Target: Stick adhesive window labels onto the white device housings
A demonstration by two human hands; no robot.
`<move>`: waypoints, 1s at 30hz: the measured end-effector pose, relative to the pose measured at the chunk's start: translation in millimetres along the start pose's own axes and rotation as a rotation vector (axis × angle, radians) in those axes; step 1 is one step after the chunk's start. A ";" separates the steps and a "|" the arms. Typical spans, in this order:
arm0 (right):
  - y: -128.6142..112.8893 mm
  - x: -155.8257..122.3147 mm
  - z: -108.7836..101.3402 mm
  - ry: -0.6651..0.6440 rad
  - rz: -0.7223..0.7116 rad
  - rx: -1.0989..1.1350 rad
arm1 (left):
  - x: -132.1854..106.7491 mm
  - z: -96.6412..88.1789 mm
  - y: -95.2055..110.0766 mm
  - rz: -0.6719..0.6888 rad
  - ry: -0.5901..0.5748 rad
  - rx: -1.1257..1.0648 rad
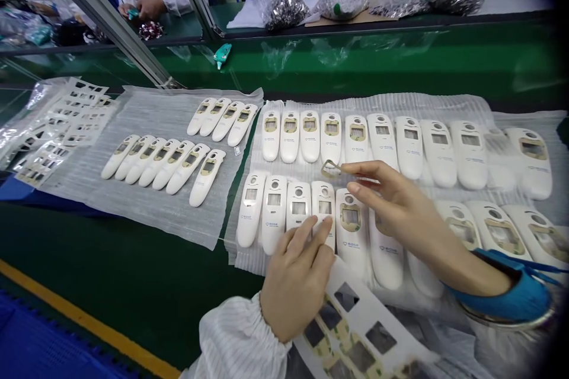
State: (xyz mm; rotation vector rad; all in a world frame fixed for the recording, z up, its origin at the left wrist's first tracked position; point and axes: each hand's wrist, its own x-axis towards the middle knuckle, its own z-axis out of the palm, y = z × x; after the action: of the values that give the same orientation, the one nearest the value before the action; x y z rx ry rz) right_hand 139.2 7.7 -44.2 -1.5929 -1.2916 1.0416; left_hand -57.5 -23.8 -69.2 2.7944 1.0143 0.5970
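Observation:
My right hand (393,204) is pinching a small tan adhesive frame (330,169) between thumb and fingertips, above the gap between two rows of white device casings. My left hand (297,284) rests its spread fingers on the lower part of one white casing (323,207) in the near row. This casing has a round hole and a rectangular window with no tan frame around it. To its right, a casing (351,228) carries a tan frame around its window. A white sticker sheet (377,308) with dark squares lies partly under my left hand; whether the thumb grips it is hidden.
More casings (207,177) lie in two groups on foam sheeting (146,207) at left. Used cut-out sheets (66,124) are farther left. A teal device part (222,55) lies on the green belt behind. Across it, other people work beside bags of metallic parts (287,10).

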 end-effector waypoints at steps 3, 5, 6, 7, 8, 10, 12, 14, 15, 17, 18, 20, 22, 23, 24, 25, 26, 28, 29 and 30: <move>-4.7 1.7 -5.6 -0.030 -0.003 0.035 | 3.8 2.6 -6.4 0.032 -0.025 0.015; -5.5 3.1 -6.3 -0.066 -0.005 -0.034 | 3.1 3.0 -11.1 0.040 -0.008 0.020; -5.0 4.1 -5.0 -0.098 -0.008 -0.106 | 2.1 3.1 -13.1 0.043 0.002 0.026; -4.0 5.6 -2.8 -0.131 -0.019 -0.195 | 0.8 3.1 -14.8 0.046 0.009 0.031; -2.4 7.5 0.5 -0.160 -0.041 -0.287 | -0.6 3.0 -16.0 0.051 0.009 0.031; 1.4 12.2 8.6 -0.191 -0.116 -0.443 | -3.8 2.1 -16.7 0.054 0.018 0.005; 4.4 16.8 16.2 -0.190 -0.187 -0.535 | -7.8 -1.2 -15.3 0.020 0.048 -0.089; 4.2 18.9 20.2 -0.173 -0.214 -0.566 | -13.0 -7.2 -12.6 -0.079 0.089 -0.277; 2.5 18.5 20.5 -0.161 -0.220 -0.572 | -16.0 -11.1 -11.1 -0.159 0.104 -0.404; -3.7 14.5 17.6 -0.143 -0.228 -0.581 | -21.7 -19.3 -8.3 -0.376 0.116 -0.681; -7.7 11.2 14.7 -0.132 -0.241 -0.584 | -23.9 -22.9 -7.1 -0.503 0.105 -0.814; -16.3 3.2 7.3 -0.089 -0.287 -0.590 | -25.5 -28.4 -5.3 -0.742 0.037 -1.039; -24.1 -4.9 -0.5 -0.033 -0.340 -0.601 | -22.5 -30.9 -4.3 -0.899 -0.032 -1.168; -27.4 -8.6 -3.9 -0.008 -0.364 -0.616 | -19.2 -31.2 -3.9 -0.932 -0.068 -1.211; -30.3 -11.8 -6.8 0.007 -0.386 -0.638 | -14.8 -30.9 -3.5 -0.939 -0.100 -1.237; -32.7 -14.5 -9.0 0.008 -0.410 -0.662 | -9.6 -30.3 -2.9 -0.925 -0.130 -1.248; -34.8 -16.8 -10.7 -0.005 -0.434 -0.688 | -3.7 -29.3 -2.3 -0.895 -0.167 -1.251; -38.1 -20.2 -13.2 -0.048 -0.488 -0.736 | 8.6 -27.1 -0.6 -0.801 -0.252 -1.263; -39.5 -21.4 -14.5 -0.072 -0.506 -0.748 | 14.2 -26.0 0.3 -0.753 -0.285 -1.275; -40.9 -22.5 -16.2 -0.098 -0.504 -0.742 | 19.0 -25.1 1.3 -0.712 -0.321 -1.305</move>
State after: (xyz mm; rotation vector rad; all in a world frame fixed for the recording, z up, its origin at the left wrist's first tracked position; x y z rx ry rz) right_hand 138.8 -10.2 1.8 -1.5811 -2.1681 0.3291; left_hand -53.5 -13.5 -39.8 1.2388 0.9255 0.4200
